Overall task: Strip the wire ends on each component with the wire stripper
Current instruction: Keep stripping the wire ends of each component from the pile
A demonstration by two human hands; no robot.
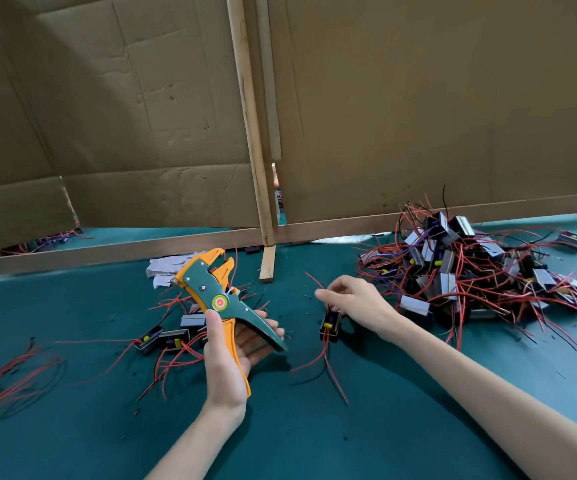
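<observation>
My left hand (226, 362) grips the stripper (221, 299); right hand (352, 299) fingers (321, 293) pinch a component's (330, 325) wire (315, 279) above the desk (314, 427).

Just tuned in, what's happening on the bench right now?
A person is stripping wire ends. The left hand holds an orange and green wire stripper up off the teal table, jaws open with no wire in them. The right hand pinches a red wire of a small black component in the middle of the table. A big pile of components lies to the right, and a smaller group lies behind the stripper.
</observation>
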